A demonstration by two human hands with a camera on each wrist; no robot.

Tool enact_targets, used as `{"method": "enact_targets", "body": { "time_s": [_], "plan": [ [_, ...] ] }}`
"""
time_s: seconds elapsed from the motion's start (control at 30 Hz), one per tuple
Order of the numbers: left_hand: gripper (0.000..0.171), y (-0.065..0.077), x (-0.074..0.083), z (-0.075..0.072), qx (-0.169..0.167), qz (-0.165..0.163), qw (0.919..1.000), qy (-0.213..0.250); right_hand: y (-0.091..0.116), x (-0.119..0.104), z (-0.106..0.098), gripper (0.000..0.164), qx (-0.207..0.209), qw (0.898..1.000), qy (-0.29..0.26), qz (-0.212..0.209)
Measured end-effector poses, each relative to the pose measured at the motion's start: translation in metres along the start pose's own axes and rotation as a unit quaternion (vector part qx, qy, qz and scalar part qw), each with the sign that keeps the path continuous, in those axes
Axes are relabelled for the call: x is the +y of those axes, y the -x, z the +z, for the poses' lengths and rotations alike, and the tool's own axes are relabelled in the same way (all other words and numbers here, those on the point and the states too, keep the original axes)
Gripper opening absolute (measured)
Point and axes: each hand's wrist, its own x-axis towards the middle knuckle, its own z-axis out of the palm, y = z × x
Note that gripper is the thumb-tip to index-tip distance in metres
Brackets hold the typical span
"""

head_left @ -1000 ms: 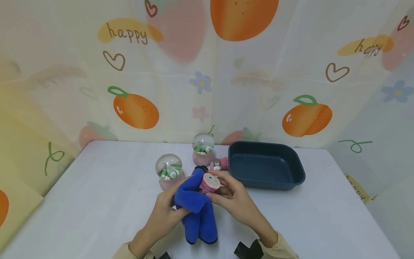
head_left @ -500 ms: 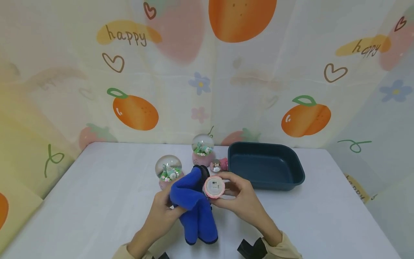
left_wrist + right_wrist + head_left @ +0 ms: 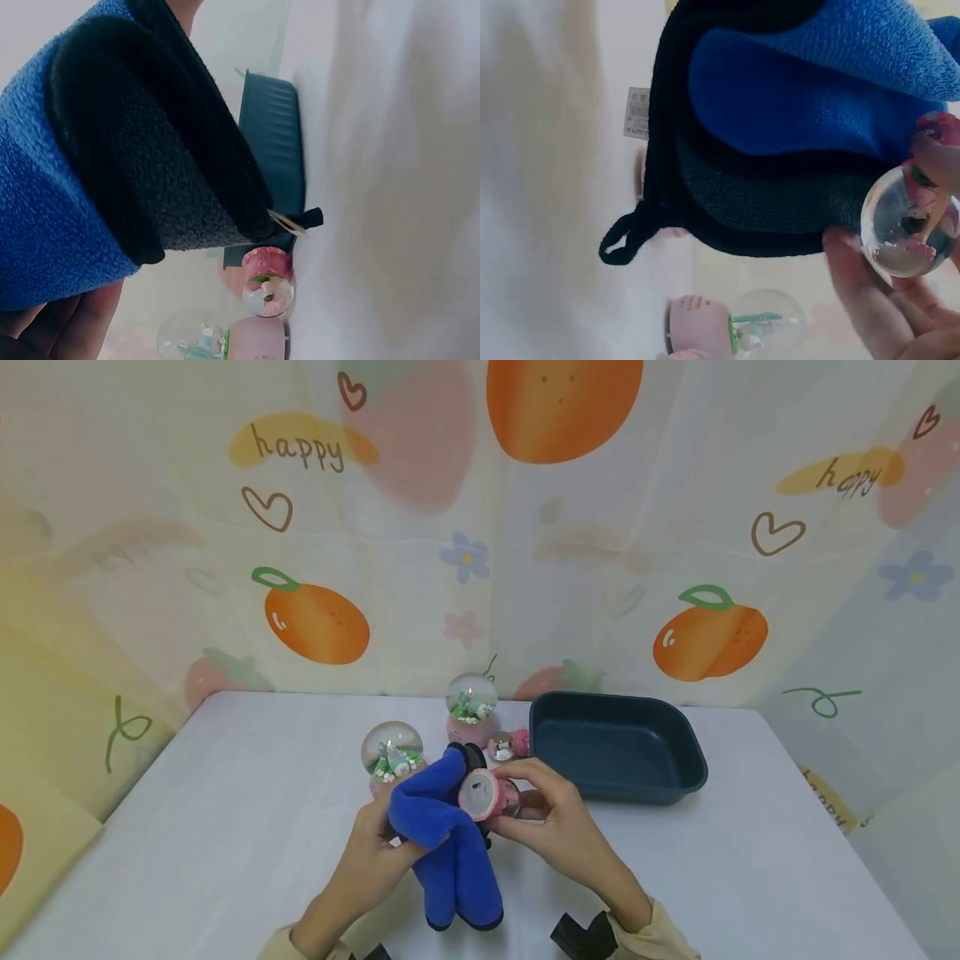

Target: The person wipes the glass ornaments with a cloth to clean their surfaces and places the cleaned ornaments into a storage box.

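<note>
My left hand grips a blue cloth with dark edging, folded over and hanging down in front. In the right wrist view, its dark grey inner side, hanging loop and small label show. My right hand holds a small snow globe between thumb and fingers. The globe is tipped on its side, with its pale underside towards the cloth. Its clear ball lies among the right fingers, right beside the cloth in the right wrist view.
Another small pink-based snow globe lies on its side against a dark teal basin. Two larger pink-based snow globes stand behind the cloth, a nearer one and a farther one. A printed fabric backdrop rises behind the white table.
The right hand has turned the small snow globe, so its underside faces the cloth and its ball shows more on the right. The cloth and left hand have shifted slightly left.
</note>
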Motion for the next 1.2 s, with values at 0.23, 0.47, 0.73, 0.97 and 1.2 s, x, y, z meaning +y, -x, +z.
{"method": "enact_targets", "body": {
  "time_s": [0.23,0.47,0.73,0.97,1.2],
  "plan": [
    [0.056,-0.0014,0.0013,-0.0074,0.016,-0.026,0.9995,-0.006,0.0005,0.0006,-0.0012,0.050,0.017,1.000,-0.017,-0.009],
    [0.055,-0.0021,0.0006,-0.0101,0.003,-0.025,0.9997,-0.003,0.0005,0.0006,-0.0010,0.050,0.012,1.000,-0.007,-0.019],
    [0.062,-0.0023,0.0012,-0.0101,-0.049,-0.032,0.9983,0.011,0.0016,-0.0025,-0.0013,0.049,-0.026,1.000,-0.014,0.002],
    [0.055,-0.0034,0.0012,-0.0097,-0.082,-0.022,0.9960,0.029,0.0028,-0.0012,-0.0013,0.045,-0.065,0.997,-0.013,-0.045],
    [0.044,-0.0039,0.0015,-0.0102,-0.048,0.023,0.9985,0.008,0.0030,-0.0017,-0.0034,0.044,-0.088,0.993,-0.015,-0.074]
  ]
}}
